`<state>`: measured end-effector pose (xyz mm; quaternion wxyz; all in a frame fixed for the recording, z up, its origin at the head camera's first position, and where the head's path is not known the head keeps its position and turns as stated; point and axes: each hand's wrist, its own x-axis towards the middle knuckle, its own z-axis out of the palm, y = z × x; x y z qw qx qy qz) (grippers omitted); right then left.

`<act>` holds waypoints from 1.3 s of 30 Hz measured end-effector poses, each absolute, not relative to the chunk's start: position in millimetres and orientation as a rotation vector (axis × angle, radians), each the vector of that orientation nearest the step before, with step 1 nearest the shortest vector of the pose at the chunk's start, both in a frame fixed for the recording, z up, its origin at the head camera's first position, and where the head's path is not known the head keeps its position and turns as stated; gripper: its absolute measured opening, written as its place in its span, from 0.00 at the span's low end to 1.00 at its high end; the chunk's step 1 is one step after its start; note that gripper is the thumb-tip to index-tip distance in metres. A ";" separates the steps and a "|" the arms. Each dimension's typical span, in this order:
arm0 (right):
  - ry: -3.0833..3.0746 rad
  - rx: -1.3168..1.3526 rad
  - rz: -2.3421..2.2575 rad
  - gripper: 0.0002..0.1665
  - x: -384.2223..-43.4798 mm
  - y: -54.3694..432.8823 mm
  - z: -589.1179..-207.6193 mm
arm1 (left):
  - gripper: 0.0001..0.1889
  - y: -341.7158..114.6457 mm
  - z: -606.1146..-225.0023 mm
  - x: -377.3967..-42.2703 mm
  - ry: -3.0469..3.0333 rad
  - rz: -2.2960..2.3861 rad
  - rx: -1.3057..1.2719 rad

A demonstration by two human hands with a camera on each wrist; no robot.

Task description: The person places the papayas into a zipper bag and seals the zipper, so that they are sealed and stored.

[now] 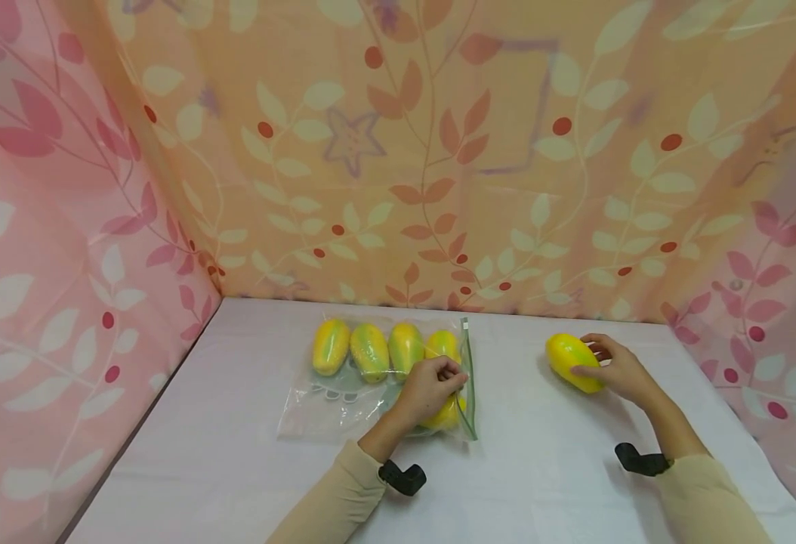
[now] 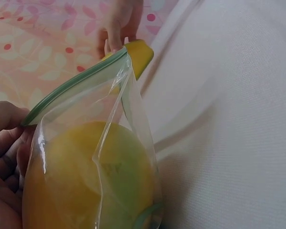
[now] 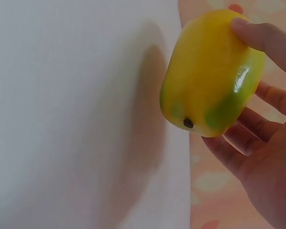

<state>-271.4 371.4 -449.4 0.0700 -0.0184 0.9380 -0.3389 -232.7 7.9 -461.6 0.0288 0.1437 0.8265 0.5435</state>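
Observation:
A clear zip bag [image 1: 344, 419] with a green seal strip lies at the middle of the table. Several yellow-green, papaya-shaped fruits [image 1: 331, 347] are inside it. My left hand [image 1: 430, 389] pinches the bag's edge at the green strip [image 2: 76, 82], and the mouth stands partly spread in the left wrist view. Just inside the mouth rests one fruit [image 2: 90, 176]. To the right of the bag, my right hand [image 1: 618, 369] grips another papaya-shaped fruit [image 3: 209, 71], thumb on one side and fingers on the other. This fruit has a small dark stem spot and casts a shadow on the cloth.
A white cloth covers the table [image 1: 187, 468]. Behind it hangs an orange leaf-patterned curtain [image 1: 425, 151], with pink curtains [image 1: 44, 264] on both sides. Each wrist wears a black camera mount [image 1: 403, 478].

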 end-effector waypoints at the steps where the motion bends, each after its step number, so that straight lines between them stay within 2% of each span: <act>1: 2.823 -0.068 -1.025 0.51 -270.0 369.0 -449.0 | 0.07 7.9 -462.4 -232.9 2.560 1.669 0.455; 26: 2.825 -0.447 -1.077 0.36 -236.4 301.8 -430.7 | 0.08 8.7 -456.9 -232.9 2.564 1.669 0.448; 39: 2.697 -0.608 -1.093 0.32 -231.7 270.8 -441.2 | 0.08 10.5 -454.7 -232.8 2.566 1.680 0.470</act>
